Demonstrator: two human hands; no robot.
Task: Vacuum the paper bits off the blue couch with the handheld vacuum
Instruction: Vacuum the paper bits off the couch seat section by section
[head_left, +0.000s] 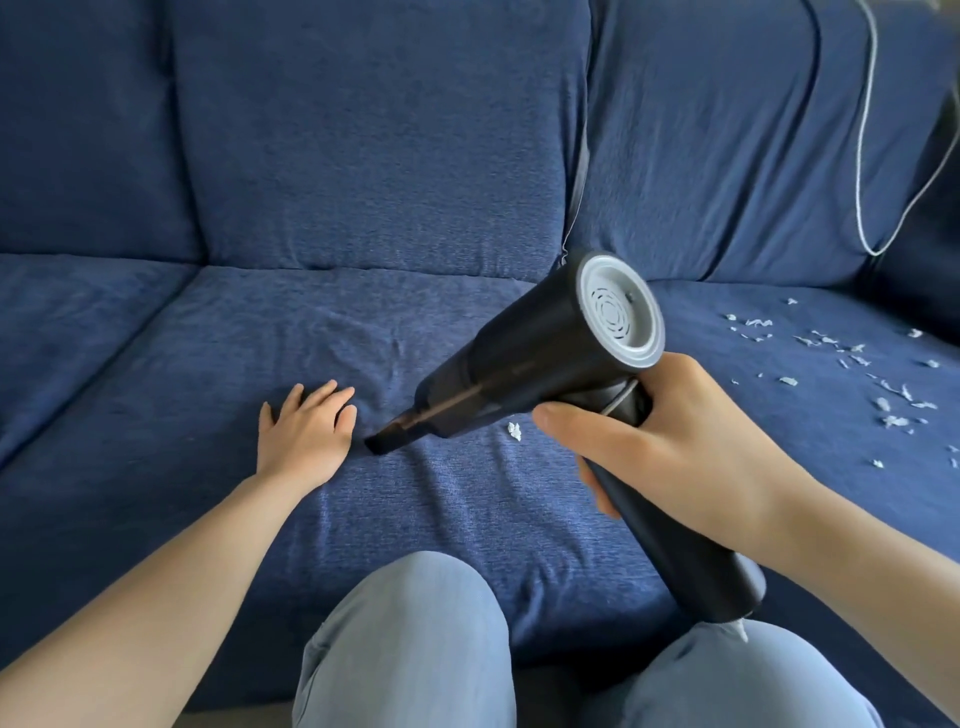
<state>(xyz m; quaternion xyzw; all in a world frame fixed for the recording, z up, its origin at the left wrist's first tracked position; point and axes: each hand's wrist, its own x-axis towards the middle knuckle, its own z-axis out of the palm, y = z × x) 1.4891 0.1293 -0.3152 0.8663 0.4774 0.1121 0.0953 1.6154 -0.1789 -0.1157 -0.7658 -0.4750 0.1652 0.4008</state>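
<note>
Gripping the handle of the black handheld vacuum (545, 353), the right hand (670, 441) tilts its nozzle down onto the blue couch (363, 171) seat — just beside the left hand (306, 431), which rests flat, fingers straight. One paper bit (514, 431) lies near the nozzle; scattered paper bits (857, 374) lie well apart on the right cushion.

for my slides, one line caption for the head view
Right hand aims handheld vacuum beside left hand on blue couch.

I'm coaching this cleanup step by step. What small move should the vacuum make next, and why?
Probably swing the nozzle right to the lone paper bit: the tip rests on bare couch beside the left hand, and that scrap lies nearest, just under the vacuum.
</note>
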